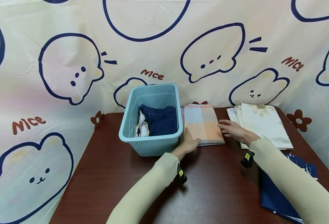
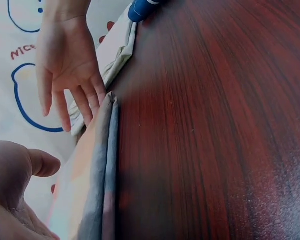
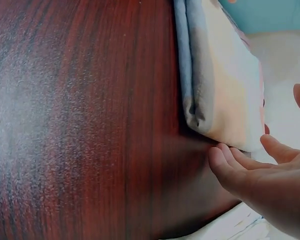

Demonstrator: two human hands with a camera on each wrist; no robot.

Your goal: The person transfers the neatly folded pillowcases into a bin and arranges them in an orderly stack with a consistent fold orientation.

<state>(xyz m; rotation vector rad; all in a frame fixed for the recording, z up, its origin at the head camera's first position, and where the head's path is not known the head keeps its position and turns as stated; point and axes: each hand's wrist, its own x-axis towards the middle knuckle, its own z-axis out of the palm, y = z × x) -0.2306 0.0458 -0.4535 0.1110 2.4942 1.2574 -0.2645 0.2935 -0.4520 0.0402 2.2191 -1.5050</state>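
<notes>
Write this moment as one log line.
Left hand: at left edge of folded checked cloth | right hand: at its right edge, fingers extended | blue tub: navy cloth inside

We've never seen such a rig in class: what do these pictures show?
No robot here, just a person's bare left hand and right hand. The wide picture comes from a camera on the head; the others from the left wrist camera and right wrist camera. On the brown table stands a light blue tub holding dark blue cloth. Right of it lies a folded checked cloth, then pale folded cloths, with navy cloth nearer the person. The left hand is between tub and checked cloth; the right is at that cloth's right edge. Neither appears to grip anything.
</notes>
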